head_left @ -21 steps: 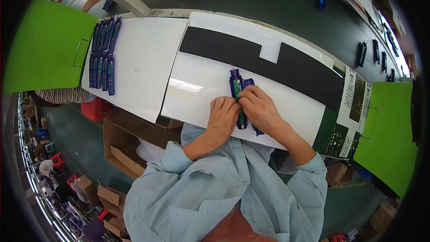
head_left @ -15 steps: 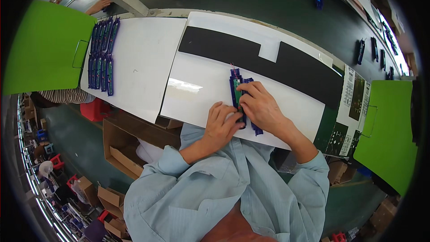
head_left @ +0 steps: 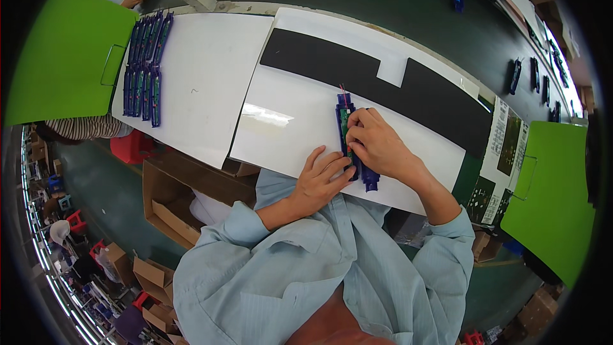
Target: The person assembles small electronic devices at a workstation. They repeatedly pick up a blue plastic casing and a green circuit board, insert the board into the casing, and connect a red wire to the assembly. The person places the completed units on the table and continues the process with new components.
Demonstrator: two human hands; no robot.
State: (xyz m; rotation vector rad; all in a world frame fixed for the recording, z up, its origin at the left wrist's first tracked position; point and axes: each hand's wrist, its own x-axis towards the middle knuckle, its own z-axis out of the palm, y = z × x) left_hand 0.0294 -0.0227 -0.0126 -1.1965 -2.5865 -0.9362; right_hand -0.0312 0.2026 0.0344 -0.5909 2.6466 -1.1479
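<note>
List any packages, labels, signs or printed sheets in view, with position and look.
Printed sheet: right of the white work board, long, white and dark green panels with small print.
Open cardboard box: under the table edge, lower left, brown.
Small cardboard boxes: on the floor, far lower left, brown, flaps open.
No screens visible.

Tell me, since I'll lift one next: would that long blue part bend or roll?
The blue part looks like stiff moulded plastic, so probably no bending. It lies flat under both hands, so rolling seems unlikely. The thin red wires at its far end may be fragile.
</note>
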